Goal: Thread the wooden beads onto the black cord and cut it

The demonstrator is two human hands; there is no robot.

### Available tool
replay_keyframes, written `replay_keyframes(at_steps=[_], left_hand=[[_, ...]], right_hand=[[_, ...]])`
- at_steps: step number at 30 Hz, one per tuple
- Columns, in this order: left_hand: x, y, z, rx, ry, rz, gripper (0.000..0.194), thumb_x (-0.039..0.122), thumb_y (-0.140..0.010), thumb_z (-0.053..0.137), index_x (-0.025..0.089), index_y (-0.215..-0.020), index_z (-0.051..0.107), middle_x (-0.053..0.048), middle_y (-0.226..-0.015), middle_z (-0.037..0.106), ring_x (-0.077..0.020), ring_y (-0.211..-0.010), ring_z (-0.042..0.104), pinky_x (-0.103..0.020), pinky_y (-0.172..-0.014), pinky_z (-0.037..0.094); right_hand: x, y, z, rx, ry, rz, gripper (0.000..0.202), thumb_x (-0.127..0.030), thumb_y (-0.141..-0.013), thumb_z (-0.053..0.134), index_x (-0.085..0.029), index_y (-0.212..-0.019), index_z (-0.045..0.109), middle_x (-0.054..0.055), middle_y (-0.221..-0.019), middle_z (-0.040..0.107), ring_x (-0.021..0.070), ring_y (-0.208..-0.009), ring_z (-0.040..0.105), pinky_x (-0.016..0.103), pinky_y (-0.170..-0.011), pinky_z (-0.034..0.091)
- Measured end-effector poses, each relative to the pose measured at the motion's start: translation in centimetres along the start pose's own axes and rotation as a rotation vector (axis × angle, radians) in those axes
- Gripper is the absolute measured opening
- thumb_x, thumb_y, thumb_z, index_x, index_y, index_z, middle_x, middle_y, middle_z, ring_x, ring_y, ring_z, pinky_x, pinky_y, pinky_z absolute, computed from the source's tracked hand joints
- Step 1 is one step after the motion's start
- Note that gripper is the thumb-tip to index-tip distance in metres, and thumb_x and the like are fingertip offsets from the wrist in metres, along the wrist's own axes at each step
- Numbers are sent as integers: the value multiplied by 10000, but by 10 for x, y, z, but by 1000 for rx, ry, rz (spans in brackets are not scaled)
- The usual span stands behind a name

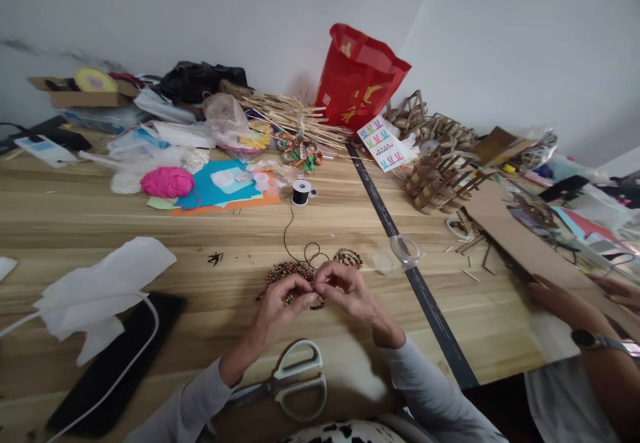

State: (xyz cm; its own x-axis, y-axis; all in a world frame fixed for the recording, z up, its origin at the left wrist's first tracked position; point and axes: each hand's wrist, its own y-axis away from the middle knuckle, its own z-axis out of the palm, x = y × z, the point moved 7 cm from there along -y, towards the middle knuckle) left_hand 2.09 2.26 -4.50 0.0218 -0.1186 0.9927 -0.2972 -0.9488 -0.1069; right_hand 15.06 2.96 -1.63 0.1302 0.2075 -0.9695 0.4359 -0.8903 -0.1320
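Cardboard box (90,100) holding yellow disc (96,80), tilted red bag (357,80), left hand (283,303) and right hand (353,293) pinched on beaded strand (317,307)

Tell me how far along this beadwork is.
Looks done: a ring of strung beads lies beyond the right hand.

In hand: the left hand and right hand pinch fingertip to fingertip over a beaded strand; the exact join is too small to tell.

Probably left: securing that strand and trimming. Black cord runs uncut from its spool towards the hands, and the scissors lie unused.
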Motion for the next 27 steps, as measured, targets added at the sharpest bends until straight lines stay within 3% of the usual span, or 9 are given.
replay_keyframes(at_steps=[11, 27], left_hand=[[-8, 3, -6, 22, -57, 10, 147, 268, -781, 615, 147, -723, 674, -29, -680, 666, -155, -648, 592, -242, -628, 446], [-20, 5, -3, -39, 296, -229, 171, 283, -688, 705, 135, -665, 623, 13, -601, 572, -107, -549, 508, -213, -540, 410]], right_hand=[[-6, 2, 7, -46, 234, -93, 178, -319, -946, 536, -183, -843, 588, 14, -750, 599, 127, -679, 553, 230, -624, 423], [-11, 8, 14, -108, 316, -150, 147, -285, -968, 493, -197, -873, 561, 32, -791, 601, 143, -714, 553, 252, -663, 437]])
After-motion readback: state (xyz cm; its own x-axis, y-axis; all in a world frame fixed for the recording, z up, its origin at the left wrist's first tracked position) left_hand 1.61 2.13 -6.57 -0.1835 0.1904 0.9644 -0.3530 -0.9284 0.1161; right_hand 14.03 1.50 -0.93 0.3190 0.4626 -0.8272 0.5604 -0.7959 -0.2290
